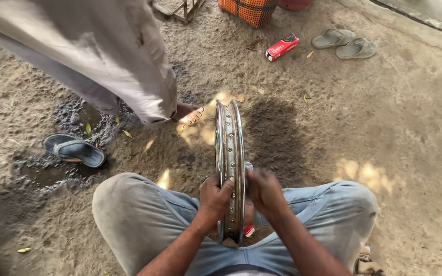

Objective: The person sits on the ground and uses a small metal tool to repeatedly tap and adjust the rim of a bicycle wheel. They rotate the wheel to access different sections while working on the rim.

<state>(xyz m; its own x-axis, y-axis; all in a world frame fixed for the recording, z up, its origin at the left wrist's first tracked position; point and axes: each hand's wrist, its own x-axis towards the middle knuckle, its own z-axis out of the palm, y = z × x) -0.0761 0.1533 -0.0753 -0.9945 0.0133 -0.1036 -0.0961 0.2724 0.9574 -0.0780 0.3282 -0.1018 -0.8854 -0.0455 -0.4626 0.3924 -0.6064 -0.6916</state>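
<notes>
Gripping: I see both hands clasped on the rim point(229, 153), one on each side, low centre of the frame.
Rim: a shiny metal wheel rim with a row of spoke holes, standing upright on edge on the dirt, edge-on to me, between my knees.
Left hand point(214, 197): fingers wrapped over the rim's left flank, thumb lying across the holed channel; clenched on the rim.
Right hand point(264, 190): pressed against the rim's right flank, fingers curled around it; a scrap of pale cloth point(248, 166) shows just above the knuckles, though I cannot tell whether the hand holds it.
Knees: grey-blue trousers point(139, 214) spread to either side of the rim, filling the bottom of the frame.
Red bit point(248, 231): a small red and white object on the ground just beside the rim's base; I cannot tell what it is.
Other person: a loose pale trouser leg point(98, 56) in the upper left, with a bare foot point(189, 113) near the rim's far end, apart from it.
Blue sandal point(74, 150): lying at left on a dark wet patch of dirt.
Red box point(282, 47): upper centre, on the ground.
Grey sandals point(345, 44): a pair, upper right, just beside the box.
Orange bag point(247, 11): top edge, centre.
</notes>
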